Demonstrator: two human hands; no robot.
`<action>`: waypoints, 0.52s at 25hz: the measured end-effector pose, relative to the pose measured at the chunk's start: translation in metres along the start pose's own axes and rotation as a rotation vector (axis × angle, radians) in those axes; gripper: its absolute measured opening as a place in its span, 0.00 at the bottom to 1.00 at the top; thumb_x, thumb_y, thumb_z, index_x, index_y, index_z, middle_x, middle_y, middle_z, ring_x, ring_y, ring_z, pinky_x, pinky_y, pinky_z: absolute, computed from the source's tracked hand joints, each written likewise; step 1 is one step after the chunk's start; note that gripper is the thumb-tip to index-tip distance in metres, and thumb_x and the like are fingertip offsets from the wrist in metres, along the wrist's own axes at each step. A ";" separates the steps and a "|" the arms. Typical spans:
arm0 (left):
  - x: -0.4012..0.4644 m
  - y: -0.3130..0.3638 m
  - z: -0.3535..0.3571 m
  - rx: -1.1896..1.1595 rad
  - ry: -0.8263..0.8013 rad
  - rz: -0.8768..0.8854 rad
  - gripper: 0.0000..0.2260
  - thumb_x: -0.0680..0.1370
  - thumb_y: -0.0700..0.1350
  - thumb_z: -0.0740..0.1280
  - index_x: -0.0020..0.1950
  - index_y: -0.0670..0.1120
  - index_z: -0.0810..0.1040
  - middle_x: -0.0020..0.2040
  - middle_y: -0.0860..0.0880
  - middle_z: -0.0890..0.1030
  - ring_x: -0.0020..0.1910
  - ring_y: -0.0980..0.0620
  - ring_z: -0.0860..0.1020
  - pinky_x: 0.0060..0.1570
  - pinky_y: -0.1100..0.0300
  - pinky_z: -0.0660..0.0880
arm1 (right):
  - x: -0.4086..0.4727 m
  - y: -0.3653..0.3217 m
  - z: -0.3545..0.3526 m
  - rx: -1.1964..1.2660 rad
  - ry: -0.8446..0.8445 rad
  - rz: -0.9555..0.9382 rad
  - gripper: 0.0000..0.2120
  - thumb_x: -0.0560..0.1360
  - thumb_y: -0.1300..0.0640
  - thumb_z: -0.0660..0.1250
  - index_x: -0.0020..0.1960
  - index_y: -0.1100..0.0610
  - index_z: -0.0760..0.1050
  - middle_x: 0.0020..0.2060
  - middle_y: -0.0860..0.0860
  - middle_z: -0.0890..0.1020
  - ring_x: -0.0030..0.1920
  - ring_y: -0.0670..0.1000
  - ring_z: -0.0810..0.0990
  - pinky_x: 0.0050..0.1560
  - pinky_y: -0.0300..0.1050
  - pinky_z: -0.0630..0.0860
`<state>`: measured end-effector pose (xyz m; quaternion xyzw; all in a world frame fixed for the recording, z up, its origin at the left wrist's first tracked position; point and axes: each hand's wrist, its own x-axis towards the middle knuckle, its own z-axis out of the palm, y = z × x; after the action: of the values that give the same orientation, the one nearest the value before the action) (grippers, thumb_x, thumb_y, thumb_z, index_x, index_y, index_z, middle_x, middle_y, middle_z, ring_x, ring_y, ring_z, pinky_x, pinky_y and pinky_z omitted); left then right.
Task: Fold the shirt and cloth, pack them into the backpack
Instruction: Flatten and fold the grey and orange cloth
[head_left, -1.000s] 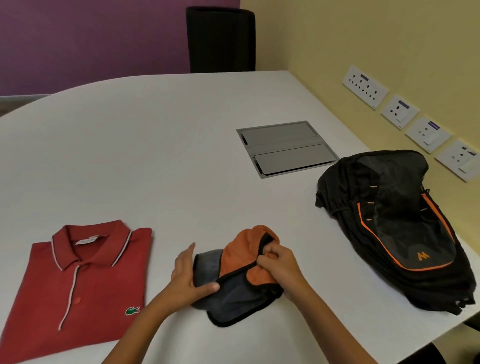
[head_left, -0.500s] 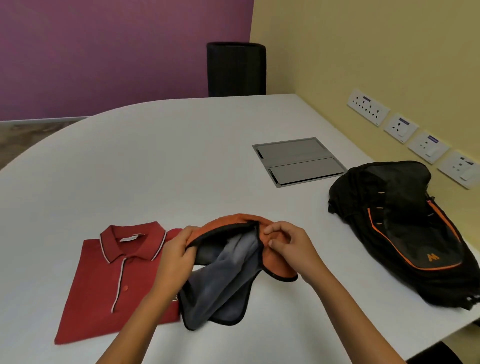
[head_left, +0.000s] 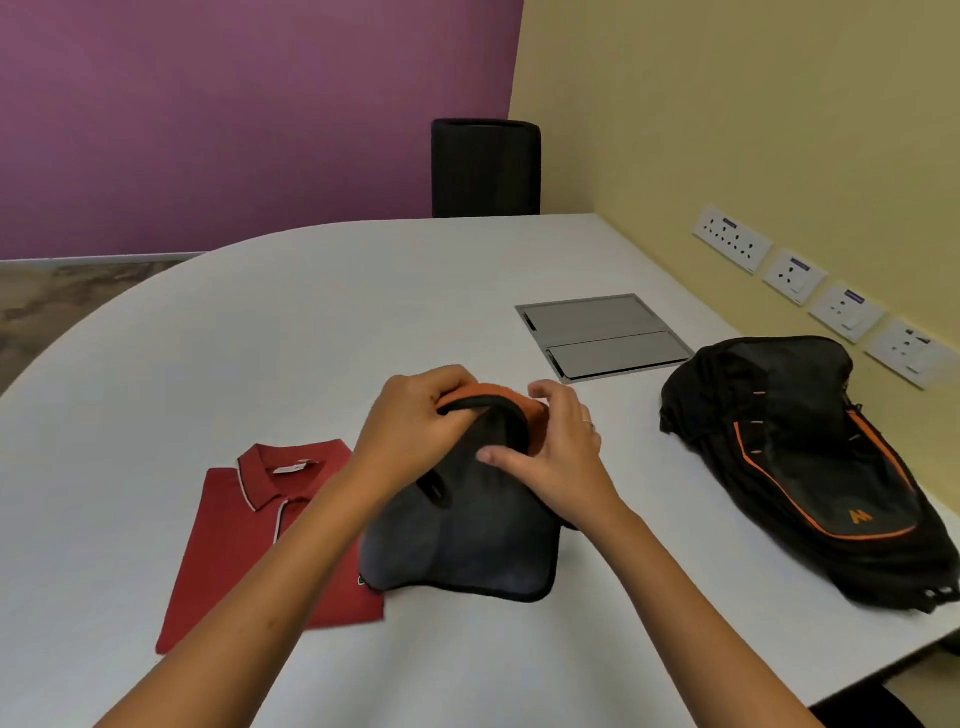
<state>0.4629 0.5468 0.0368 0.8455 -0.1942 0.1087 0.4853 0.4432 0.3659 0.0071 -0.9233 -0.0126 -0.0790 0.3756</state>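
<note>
A grey cloth (head_left: 467, 540) with an orange side and black trim hangs in front of me, its lower edge near the white table (head_left: 260, 338). My left hand (head_left: 415, 431) grips its upper left edge. My right hand (head_left: 561, 457) holds its upper right part, thumb pressed on the grey face. A red polo shirt (head_left: 244, 540) lies folded on the table to the left, partly hidden by the cloth and my left arm. The black backpack (head_left: 810, 467) with orange piping lies on the table at the right.
A grey flap panel (head_left: 602, 332) is set into the table beyond the cloth. A black chair (head_left: 485, 166) stands at the far edge. Wall sockets (head_left: 795, 275) line the yellow wall at the right. The table's edge runs close behind the backpack.
Both hands have lifted the cloth and spread it, so its grey face now hangs towards me instead of lying bunched. The view has tilted upward.
</note>
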 end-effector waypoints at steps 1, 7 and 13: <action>0.002 0.009 0.004 0.016 -0.046 0.027 0.05 0.73 0.48 0.65 0.42 0.53 0.81 0.34 0.56 0.81 0.35 0.55 0.79 0.38 0.52 0.77 | 0.002 -0.007 0.002 0.026 -0.011 -0.075 0.32 0.68 0.43 0.72 0.66 0.46 0.62 0.54 0.40 0.72 0.57 0.43 0.68 0.64 0.46 0.62; 0.027 0.008 -0.016 0.149 0.161 0.063 0.03 0.71 0.51 0.65 0.40 0.56 0.79 0.32 0.58 0.79 0.35 0.56 0.78 0.38 0.52 0.76 | 0.032 0.012 -0.033 -0.152 0.204 -0.154 0.19 0.69 0.69 0.60 0.53 0.55 0.81 0.48 0.53 0.83 0.49 0.55 0.79 0.46 0.38 0.70; 0.052 -0.007 -0.052 0.348 0.257 0.065 0.04 0.77 0.46 0.67 0.49 0.51 0.80 0.39 0.52 0.81 0.38 0.53 0.78 0.41 0.54 0.78 | 0.055 0.052 -0.106 -0.219 0.266 -0.059 0.13 0.72 0.68 0.65 0.51 0.58 0.83 0.47 0.55 0.85 0.48 0.58 0.82 0.44 0.38 0.69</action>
<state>0.5125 0.5835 0.0772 0.8890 -0.1362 0.2633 0.3490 0.4876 0.2534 0.0545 -0.9393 0.0188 -0.2126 0.2687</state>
